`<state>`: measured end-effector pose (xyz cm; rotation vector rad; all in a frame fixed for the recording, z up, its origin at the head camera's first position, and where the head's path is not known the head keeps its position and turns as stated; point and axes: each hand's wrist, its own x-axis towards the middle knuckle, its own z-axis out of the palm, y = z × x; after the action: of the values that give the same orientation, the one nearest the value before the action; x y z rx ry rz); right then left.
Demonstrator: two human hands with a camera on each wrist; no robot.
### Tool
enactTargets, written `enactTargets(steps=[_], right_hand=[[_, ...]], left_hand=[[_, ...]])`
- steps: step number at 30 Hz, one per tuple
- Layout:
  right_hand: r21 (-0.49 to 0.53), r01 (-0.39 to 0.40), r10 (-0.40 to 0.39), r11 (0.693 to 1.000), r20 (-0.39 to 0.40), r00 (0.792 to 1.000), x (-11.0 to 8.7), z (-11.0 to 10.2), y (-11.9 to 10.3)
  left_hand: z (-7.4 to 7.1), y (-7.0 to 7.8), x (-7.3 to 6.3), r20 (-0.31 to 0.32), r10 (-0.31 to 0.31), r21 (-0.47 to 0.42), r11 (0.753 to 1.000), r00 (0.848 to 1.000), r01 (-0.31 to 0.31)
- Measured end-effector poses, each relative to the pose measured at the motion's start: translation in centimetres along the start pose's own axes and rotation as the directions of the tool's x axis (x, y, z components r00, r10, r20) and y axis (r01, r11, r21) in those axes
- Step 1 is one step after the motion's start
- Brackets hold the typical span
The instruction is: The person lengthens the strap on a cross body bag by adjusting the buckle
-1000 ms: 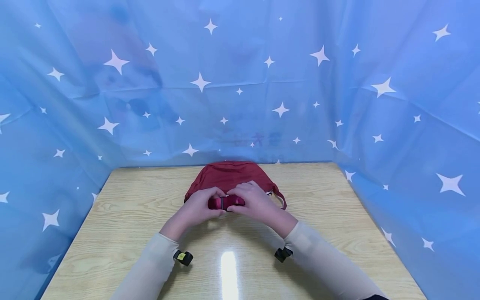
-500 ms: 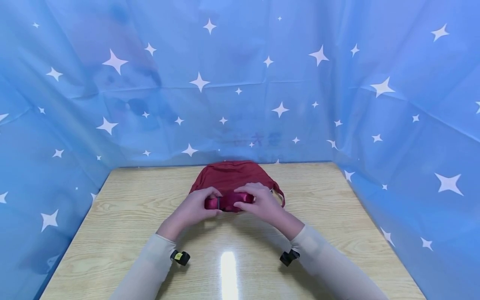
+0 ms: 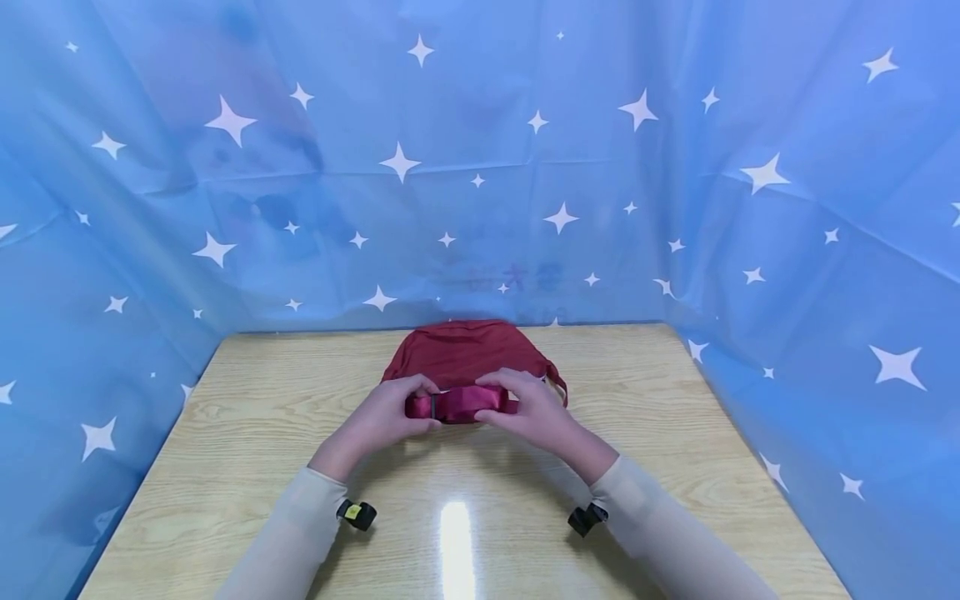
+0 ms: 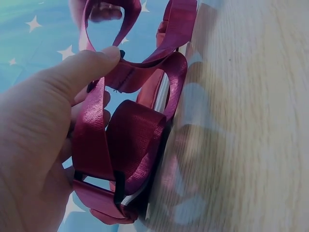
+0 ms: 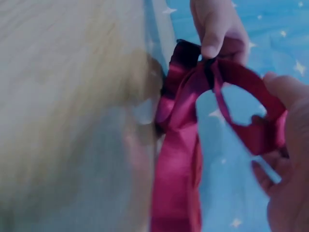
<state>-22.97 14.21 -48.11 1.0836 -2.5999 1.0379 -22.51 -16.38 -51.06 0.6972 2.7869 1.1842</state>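
Observation:
A dark red fabric bag (image 3: 467,354) lies flat at the back middle of the table, and its shiny red webbing strap (image 3: 480,402) is between my hands in front of it. My left hand (image 3: 386,410) pinches the strap near a black slider; in the left wrist view the thumb (image 4: 79,70) presses on the webbing. Lower in that view, a second black buckle (image 4: 119,187) has webbing threaded through it. My right hand (image 3: 531,410) holds the strap at the right, where the right wrist view shows a rounded webbing loop (image 5: 248,79) reaching its fingers.
The pale wood-grain table (image 3: 285,467) extends around the bag, with a bright light reflection in front. A blue curtain with white stars (image 3: 480,208) stands behind and at both sides. Black wrist cameras (image 3: 587,518) hang under the sleeves.
My right hand has moved a little to the right, away from the left, and more strap shows between them. My left hand has shifted slightly left, still gripping the strap.

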Motion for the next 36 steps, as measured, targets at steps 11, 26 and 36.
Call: enactTargets(steps=[11, 26, 36], right_hand=[[-0.194, 0.066, -0.039, 0.979, 0.139, 0.989, 2.7, 1.1, -2.5], [-0.061, 0.099, -0.101, 0.993, -0.021, 0.995, 2.1, 1.1, -1.8], [-0.023, 0.087, -0.088, 0.996, -0.046, 0.995, 0.1, 1.7, 0.6]], left_hand=[[0.1, 0.0, 0.0, -0.006, 0.020, 0.015, 1.000, 1.000, -0.020], [-0.4, -0.5, -0.2, -0.025, -0.012, -0.010, 1.000, 1.000, 0.012], [-0.4, -1.0, -0.3, -0.023, -0.006, 0.009, 1.000, 1.000, 0.006]])
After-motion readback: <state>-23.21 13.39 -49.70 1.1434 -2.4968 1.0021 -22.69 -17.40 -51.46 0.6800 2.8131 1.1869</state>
